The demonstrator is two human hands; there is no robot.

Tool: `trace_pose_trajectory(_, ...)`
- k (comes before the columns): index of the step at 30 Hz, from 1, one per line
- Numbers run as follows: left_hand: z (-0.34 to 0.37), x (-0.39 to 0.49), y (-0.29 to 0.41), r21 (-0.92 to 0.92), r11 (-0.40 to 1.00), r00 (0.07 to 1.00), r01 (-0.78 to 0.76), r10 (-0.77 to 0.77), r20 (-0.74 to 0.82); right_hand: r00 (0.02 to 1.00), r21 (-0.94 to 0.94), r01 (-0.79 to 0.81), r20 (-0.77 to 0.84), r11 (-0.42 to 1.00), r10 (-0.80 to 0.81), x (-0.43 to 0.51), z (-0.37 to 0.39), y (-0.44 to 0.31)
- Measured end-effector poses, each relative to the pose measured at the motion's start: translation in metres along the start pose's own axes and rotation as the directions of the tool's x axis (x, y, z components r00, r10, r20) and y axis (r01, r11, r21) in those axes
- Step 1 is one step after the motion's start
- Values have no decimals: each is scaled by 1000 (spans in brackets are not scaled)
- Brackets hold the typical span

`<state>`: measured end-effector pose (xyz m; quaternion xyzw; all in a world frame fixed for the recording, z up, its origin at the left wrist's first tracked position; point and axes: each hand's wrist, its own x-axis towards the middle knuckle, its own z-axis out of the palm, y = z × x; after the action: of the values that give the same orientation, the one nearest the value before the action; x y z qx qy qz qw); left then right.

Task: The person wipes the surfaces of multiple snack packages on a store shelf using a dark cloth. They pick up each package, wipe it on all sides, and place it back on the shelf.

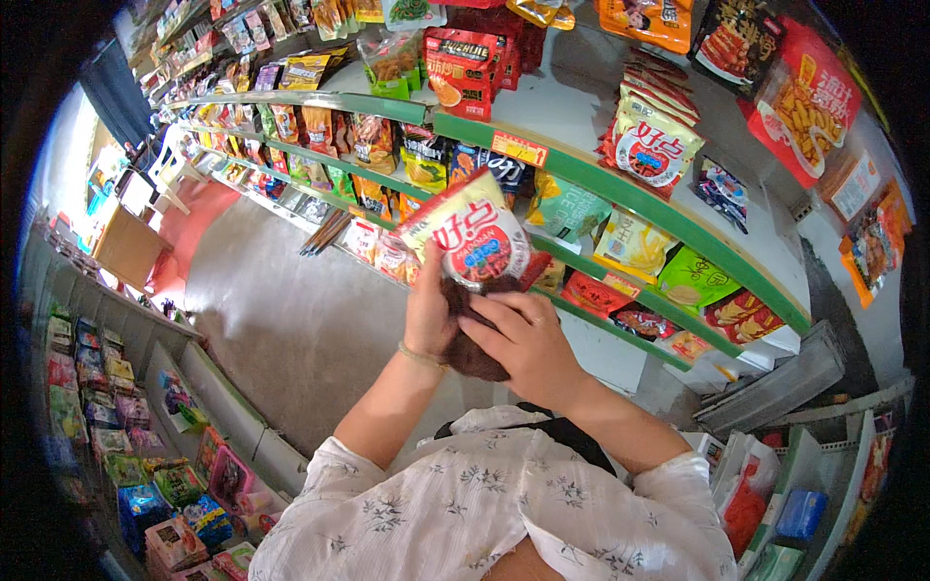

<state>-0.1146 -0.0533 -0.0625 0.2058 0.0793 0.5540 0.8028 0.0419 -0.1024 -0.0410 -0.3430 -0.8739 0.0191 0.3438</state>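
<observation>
In front of my chest, a cream and red snack packet [483,243] is tilted, its printed front facing up. My left hand [427,312] grips its left edge, thumb along the front. Below the packet, a dark brown cloth [476,354] hangs bunched between both hands. My right hand [524,335] presses its fingers on this cloth at the packet's lower end; part of the cloth is hidden under the fingers. Beyond, a row of similar cream packets [647,145] stands on the upper shelf with a green edge [617,178].
Lower shelves hold bagged snacks, such as a green bag [694,279]. Red pouches [461,72] stand farther left. Behind me on the left is another shelf of small packets [174,483]. Grey planks [781,381] lie at right. A white plastic chair [171,163] stands down the aisle.
</observation>
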Motion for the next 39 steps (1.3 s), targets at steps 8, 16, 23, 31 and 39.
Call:
trace_pose_trajectory(8,10,0,-7,102,987,981,-124,137,-139,908,54,-227,-350,972,231,-11,-30,18)
trace_pose_trajectory(16,19,-16,-16,58,985,975,-165,172,-143,692,507,-476,-289,719,662,15,-41,40)
trace_pose_trajectory(23,10,-12,-26,75,991,978,-113,124,-170,670,975,-195,215,-110,710,-29,3,33)
trace_pose_trajectory(31,24,-14,-21,281,938,882,-201,298,-364,783,654,-378,-152,655,603,-15,-24,14)
trace_pose_trajectory(39,20,-20,-27,-198,954,974,224,-224,21,983,-13,-121,-143,993,118,4,-24,-2)
